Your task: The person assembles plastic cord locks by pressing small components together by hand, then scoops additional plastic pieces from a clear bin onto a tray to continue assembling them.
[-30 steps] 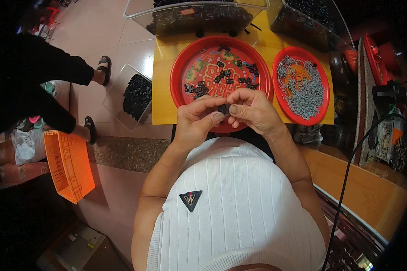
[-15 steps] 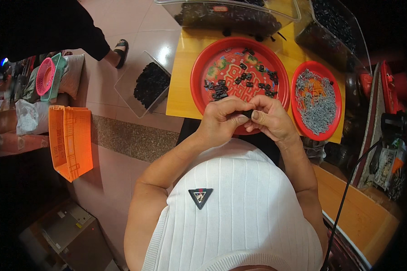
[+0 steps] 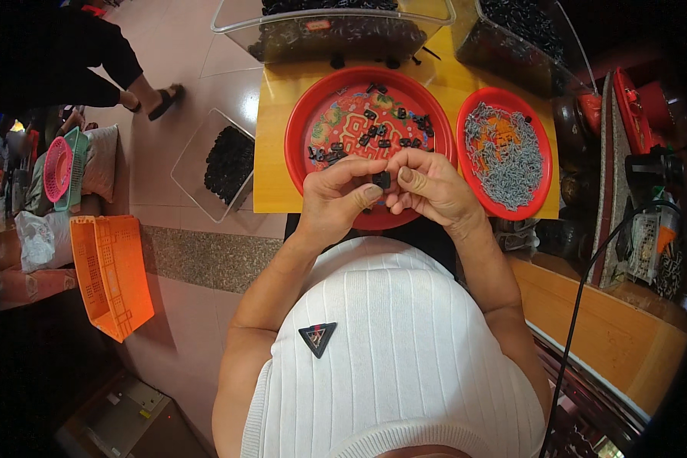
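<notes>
My left hand (image 3: 334, 200) pinches a small black plastic part (image 3: 381, 180) between thumb and fingers, over the near rim of a round red tray (image 3: 296, 126). Close beside it, my right hand (image 3: 437, 192) has its thumb and fingers drawn together; what they hold, if anything, is too small to make out. Inside the tray, several loose black plastic parts (image 3: 378, 131) lie scattered over a printed pattern. To the right, an oval red tray (image 3: 546, 164) holds a spread of small grey screws (image 3: 509, 172).
Clear bins of black parts (image 3: 336, 38) stand at the table's (image 3: 271, 145) far side. On the floor to the left are another clear bin (image 3: 198, 179) and an orange crate (image 3: 114, 271). A person's foot (image 3: 164, 101) shows beyond. A black cable (image 3: 580, 298) runs down the right.
The view has shifted, moving the table and trays left in the picture. My hands have parted slightly, showing more of the black part. The other person's legs have moved.
</notes>
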Tool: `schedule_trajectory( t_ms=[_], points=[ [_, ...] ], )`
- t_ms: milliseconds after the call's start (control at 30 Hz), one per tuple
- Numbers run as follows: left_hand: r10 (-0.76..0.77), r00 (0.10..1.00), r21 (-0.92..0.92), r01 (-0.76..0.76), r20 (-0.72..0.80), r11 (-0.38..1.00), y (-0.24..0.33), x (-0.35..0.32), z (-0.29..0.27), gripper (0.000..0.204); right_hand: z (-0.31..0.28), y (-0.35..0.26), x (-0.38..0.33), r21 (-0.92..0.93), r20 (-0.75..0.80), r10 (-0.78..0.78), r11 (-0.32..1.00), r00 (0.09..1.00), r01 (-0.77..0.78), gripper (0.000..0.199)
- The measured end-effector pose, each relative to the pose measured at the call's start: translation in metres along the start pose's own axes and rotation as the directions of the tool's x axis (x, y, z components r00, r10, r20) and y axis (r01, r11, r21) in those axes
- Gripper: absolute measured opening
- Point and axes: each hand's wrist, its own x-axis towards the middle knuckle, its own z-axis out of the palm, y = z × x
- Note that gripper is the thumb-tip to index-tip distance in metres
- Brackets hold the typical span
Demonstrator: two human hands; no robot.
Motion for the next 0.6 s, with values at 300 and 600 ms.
schedule_trajectory(
  t_ms=[300, 600],
  points=[
    [-0.077, 0.996, -0.132, 0.070, -0.053, 0.989, -0.010, -0.008, -0.005, 0.029, 0.008, 0.005, -0.006, -0.050, -0.071, 0.034, 0.998, 0.997, -0.037, 0.016],
    [-0.064, 0.996, -0.009, 0.063, -0.065, 0.998, -0.005, -0.007, 0.001, 0.026, 0.020, 0.002, -0.008, -0.348, -0.136, -0.096, 0.936, 0.986, 0.043, 0.013]
  ],
)
